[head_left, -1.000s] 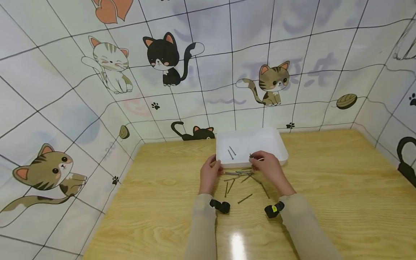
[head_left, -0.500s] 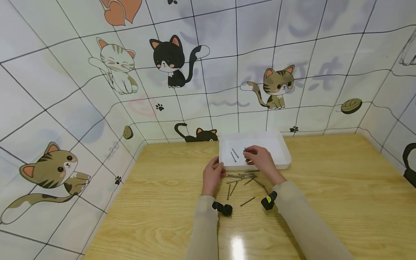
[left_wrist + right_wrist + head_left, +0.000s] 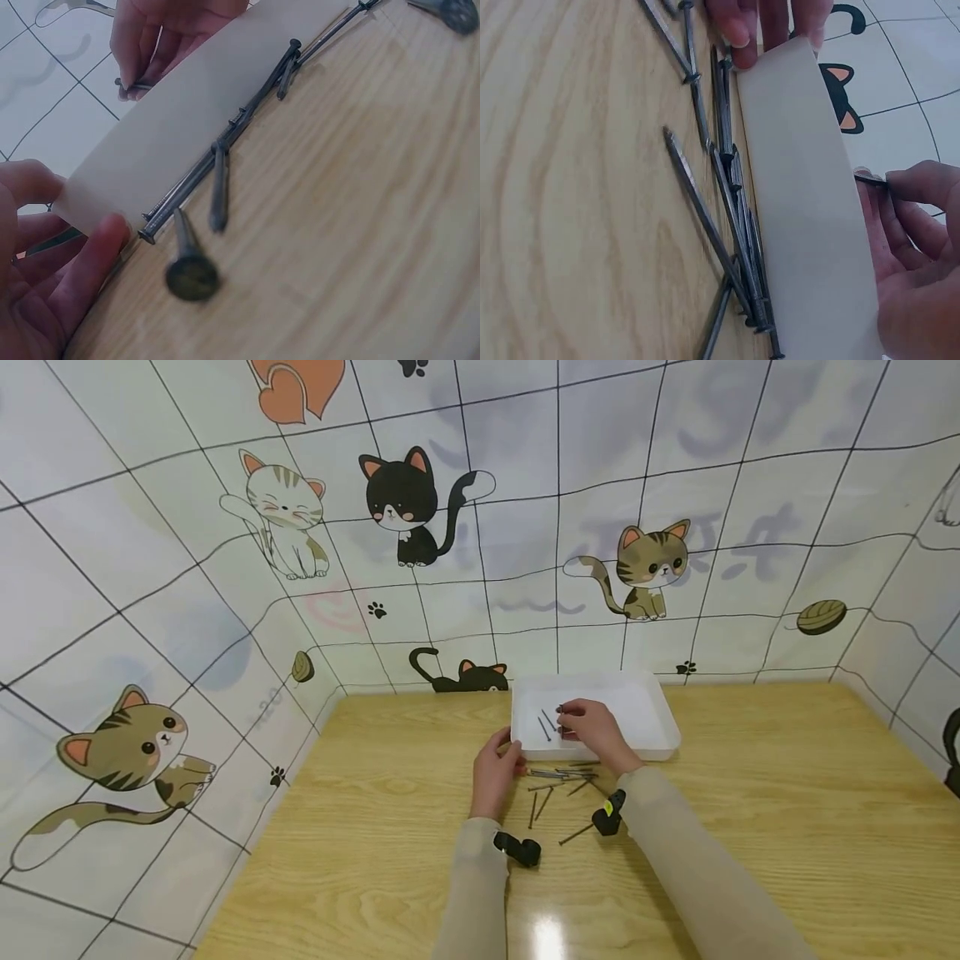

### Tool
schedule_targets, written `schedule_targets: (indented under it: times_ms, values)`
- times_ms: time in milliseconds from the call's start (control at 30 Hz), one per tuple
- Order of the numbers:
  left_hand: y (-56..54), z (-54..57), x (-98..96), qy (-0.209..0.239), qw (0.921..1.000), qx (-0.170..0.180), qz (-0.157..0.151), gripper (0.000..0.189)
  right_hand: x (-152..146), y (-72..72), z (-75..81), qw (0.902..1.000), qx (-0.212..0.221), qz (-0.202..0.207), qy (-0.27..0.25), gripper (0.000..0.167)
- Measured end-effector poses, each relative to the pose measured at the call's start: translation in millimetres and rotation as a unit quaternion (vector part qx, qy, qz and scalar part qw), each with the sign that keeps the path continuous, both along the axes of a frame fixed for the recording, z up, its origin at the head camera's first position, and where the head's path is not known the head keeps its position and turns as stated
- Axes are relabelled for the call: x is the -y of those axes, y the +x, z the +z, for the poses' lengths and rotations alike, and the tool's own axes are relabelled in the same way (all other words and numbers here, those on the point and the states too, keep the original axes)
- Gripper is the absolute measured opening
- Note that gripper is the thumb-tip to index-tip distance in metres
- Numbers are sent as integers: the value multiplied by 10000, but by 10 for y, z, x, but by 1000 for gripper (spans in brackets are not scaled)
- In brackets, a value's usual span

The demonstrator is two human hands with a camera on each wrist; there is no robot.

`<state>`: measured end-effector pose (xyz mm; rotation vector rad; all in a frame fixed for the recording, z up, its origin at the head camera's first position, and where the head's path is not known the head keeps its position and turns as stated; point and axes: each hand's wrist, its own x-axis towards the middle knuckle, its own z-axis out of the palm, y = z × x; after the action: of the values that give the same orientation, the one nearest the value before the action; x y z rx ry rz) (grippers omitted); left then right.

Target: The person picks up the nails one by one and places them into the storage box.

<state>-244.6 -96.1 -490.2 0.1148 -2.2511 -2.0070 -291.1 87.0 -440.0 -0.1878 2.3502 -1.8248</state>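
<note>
Nearest, at the lower middle of the head view, a lone nail [image 3: 576, 835] lies on the bench [image 3: 375, 868], its upper end hidden behind the black camera [image 3: 607, 817] on the right wrist. A little farther up, a leaning pair of nails [image 3: 537, 806] rests on the wood, and beyond it a crossed heap of nails [image 3: 558, 774] lies just outside the near wall of the white tray [image 3: 652, 753]. These outside ones look like the work left.

At the heap's left end, the left hand [image 3: 495, 777] holds the tray's near-left corner between thumb and fingers, probably to steady it. Over the tray, near the centre of the frame, the right hand [image 3: 592, 727] has its fingers drawn narrow, pinching a nail [image 3: 870, 178]; whether it holds more than one I cannot tell. That nail has not yet been let go.

Inside the tray, left of that hand, two loose nails [image 3: 547, 725] lie side by side: seemingly all that is done so far, unless the hand hides others. Judged by that count, it is early going, with most nails on the bench. Behind everything stands the cat-printed wall [image 3: 517, 543].
</note>
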Motion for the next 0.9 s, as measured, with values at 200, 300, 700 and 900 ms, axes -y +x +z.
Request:
schedule_targets:
  times_ms: [200,300,700,900]
  values:
    - [4,-18,-13,-13,9999,111,-11,40,9,-49,-26,9989,454,-61,29,33]
    - [-8,-20,-11,23,10000,48,-39,40,26,-77,-45,9988,408,-98,269,33]
    - [-37,-30,7,89,9999,-57,-54,40,134,-128,-74,9963,537,-284,601,28]
    - [-26,-16,-2,34,10000,-41,-28,41,133,-152,-87,9933,565,-299,961,26]
